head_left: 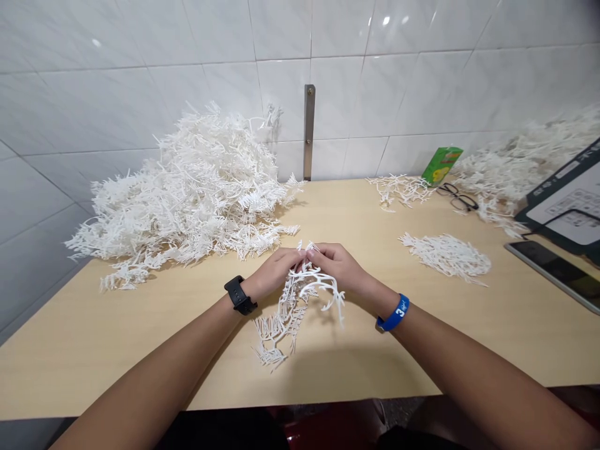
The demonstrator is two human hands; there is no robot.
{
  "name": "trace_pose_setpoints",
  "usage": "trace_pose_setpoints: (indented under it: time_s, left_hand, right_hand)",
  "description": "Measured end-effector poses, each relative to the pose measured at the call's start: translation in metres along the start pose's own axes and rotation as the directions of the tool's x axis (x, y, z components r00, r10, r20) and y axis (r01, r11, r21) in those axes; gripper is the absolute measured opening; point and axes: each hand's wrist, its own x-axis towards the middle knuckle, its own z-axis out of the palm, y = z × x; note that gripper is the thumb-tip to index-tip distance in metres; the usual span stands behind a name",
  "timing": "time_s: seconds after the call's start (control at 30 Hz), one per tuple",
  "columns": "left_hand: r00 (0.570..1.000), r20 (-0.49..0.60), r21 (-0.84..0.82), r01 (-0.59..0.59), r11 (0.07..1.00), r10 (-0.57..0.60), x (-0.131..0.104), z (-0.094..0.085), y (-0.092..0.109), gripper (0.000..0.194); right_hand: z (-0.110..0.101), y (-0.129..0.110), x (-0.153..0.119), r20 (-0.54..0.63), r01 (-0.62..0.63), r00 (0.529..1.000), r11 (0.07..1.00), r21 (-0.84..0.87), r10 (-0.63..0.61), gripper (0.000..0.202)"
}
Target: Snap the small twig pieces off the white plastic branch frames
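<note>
Both my hands meet over the middle of the table, fingertips pinched close together. My left hand [280,269] is closed on a white branched plastic piece [281,315], which hangs down with many fine prongs toward the table. My right hand [338,265] is closed on the same tangle, where a smoother curved white branch [328,284] arches out below the fingers. Whether the two parts are joined is hidden by my fingertips. Beyond my left hand rises a large heap of similar white branched pieces [201,187].
On the right of the wooden table [356,369] lie a small pile of white pieces [447,256], a looser cluster [400,187], a green drink carton [440,165], eyeglasses [462,201], a phone [557,275] and another white heap [529,153]. A tiled wall [342,94] with a metal bracket [309,131] stands behind.
</note>
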Motion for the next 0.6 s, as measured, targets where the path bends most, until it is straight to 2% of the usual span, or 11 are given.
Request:
trace_pose_setpoints:
  time_s: [0.13, 0.23, 0.37, 0.47, 0.6]
  left_hand:
    - [0.998, 0.012, 0.121, -0.065, 0.990, 0.064, 0.0000, -0.0025, -0.0011, 0.047]
    - [0.988, 0.051, 0.162, -0.150, 0.975, 0.143, 0.0003, -0.0046, -0.0009, 0.046]
    - [0.988, 0.078, 0.063, -0.141, 0.988, 0.136, -0.0001, -0.0055, -0.0012, 0.045]
    - [0.991, 0.081, 0.008, -0.109, 0.994, 0.108, -0.0003, -0.0046, -0.0037, 0.045]
    - [0.986, 0.124, -0.072, -0.107, 0.992, 0.115, -0.0010, -0.0022, -0.0049, 0.046]
  right_hand:
    - [-0.0007, -0.0052, -0.0040, 0.052, 0.058, 0.997, 0.982, -0.180, -0.050, 0.034]
    - [-0.0018, -0.0057, -0.0058, 0.030, -0.001, 0.999, 0.960, -0.279, 0.010, 0.038]
    - [-0.0018, -0.0026, -0.0058, 0.065, -0.053, 0.996, 0.987, -0.150, 0.064, 0.043]
    - [0.0001, -0.0028, -0.0053, 0.059, -0.037, 0.997, 0.998, -0.051, 0.040, 0.046]
    - [0.0001, -0.0069, -0.0049, 0.048, -0.029, 0.998, 0.999, -0.017, 0.030, 0.047]
